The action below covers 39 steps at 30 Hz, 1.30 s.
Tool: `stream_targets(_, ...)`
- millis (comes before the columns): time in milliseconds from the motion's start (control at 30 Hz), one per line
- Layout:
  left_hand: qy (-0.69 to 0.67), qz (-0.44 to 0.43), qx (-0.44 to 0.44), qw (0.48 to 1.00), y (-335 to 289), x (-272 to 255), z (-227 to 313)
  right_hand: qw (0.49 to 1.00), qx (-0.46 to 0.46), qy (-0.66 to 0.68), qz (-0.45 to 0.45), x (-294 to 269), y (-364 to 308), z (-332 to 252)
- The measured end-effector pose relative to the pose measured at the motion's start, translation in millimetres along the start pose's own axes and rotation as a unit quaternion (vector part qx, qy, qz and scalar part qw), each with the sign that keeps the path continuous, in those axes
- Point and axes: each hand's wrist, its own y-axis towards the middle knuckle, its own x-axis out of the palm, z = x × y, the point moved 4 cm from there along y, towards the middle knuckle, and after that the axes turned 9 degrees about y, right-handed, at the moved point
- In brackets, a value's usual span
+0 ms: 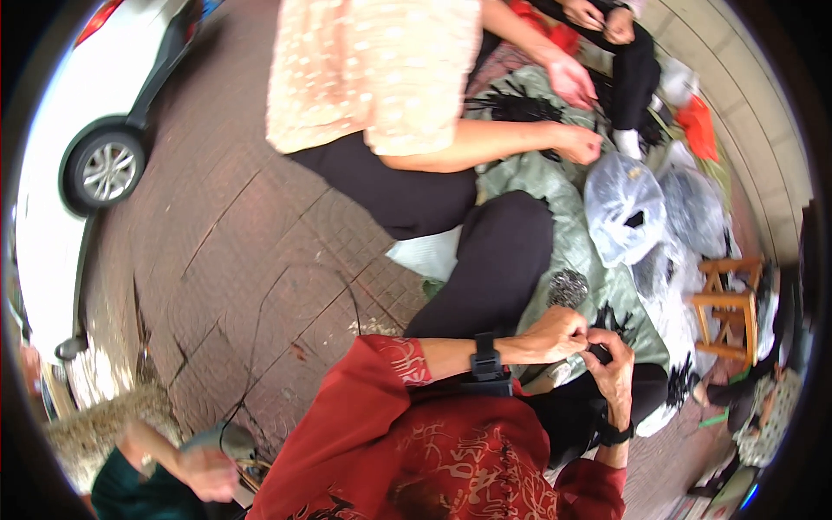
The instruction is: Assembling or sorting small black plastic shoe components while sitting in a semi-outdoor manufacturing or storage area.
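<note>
My left hand [555, 336] and my right hand [613, 368] meet fingertip to fingertip above my lap, both closed in a pinch. Between them sits a small dark piece [600, 352], too small and too covered by the fingers to name. Just beyond my left hand, a heap of small shiny silvery bits [568, 289] rests on a green sheet [620, 286]. Thin black strips [614, 319] lie in a bunch beyond my fingers, and another bunch of black strips [682, 381] lies to the right of my right hand.
Clear plastic bags [622, 208] with dark contents stand on the sheet's right side, near a wooden stool [726, 314]. A co-worker in a pale top [373, 78] reaches over more black strips. Other people sit around. A white car [82, 113] is parked at the left on paving.
</note>
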Motion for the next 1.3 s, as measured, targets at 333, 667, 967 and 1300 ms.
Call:
stream_targets(333, -0.244, -0.17, -0.255, 0.92, -4.7, -11.2, 9.3, 0.987, -0.078, 0.136, -0.025, -10.5, -1.6, 8.4)
stream_targets(667, -0.248, -0.2, -0.283, 0.905, -4.5, -2.1, 28.7, 0.98, -0.097, 0.174, 0.028, -15.1, -21.7, 12.4)
stream_targets(967, -0.15, -0.173, -0.239, 0.944, -9.6, -17.5, -6.2, 0.98, -0.175, 0.09, 0.042, 9.7, -7.6, 8.8)
stream_targets(1300, -0.124, -0.226, -0.217, 0.941, -13.1, -6.6, -11.3, 0.986, -0.071, -0.037, 0.143, 19.9, -38.0, -1.9)
